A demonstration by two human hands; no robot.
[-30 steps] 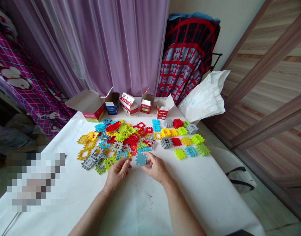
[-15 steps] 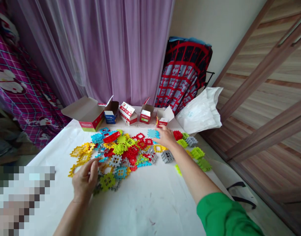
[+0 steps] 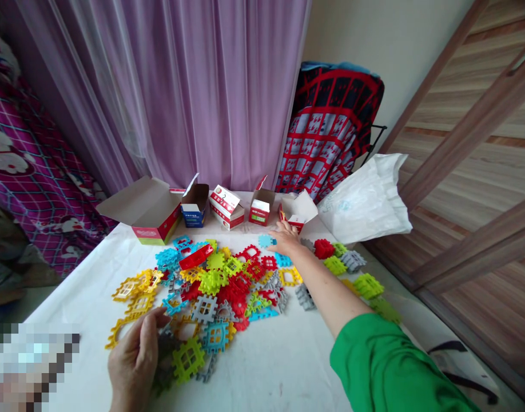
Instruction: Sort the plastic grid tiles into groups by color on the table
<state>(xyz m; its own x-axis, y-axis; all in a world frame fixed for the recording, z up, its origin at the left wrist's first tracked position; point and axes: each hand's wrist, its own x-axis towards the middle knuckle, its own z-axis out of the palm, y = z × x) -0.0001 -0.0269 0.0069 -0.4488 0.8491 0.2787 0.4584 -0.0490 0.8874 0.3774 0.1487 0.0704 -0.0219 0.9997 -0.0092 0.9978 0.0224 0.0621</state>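
Colourful toothed plastic building tiles lie in a heap on the white-covered table. My right hand reaches to the far side of the heap, its thumb and fingers closed around the right part of a light blue building tile. Its fingertips are just in front of a small open red-and-white box. At the heap's near left, my left hand is closed with the fingers curled. What it holds, if anything, is hidden. Beside its fingertips lie a blue window-shaped tile and a yellow arched tile.
Along the back stand a large open carton, a blue box, a red-and-white box and a small red box. Stacked green, grey and red tiles lie at right, near a white bag.
The view has shifted slightly closer to the table. My right hand now covers more of the light blue tile. My left hand stays curled at the heap's near left edge.
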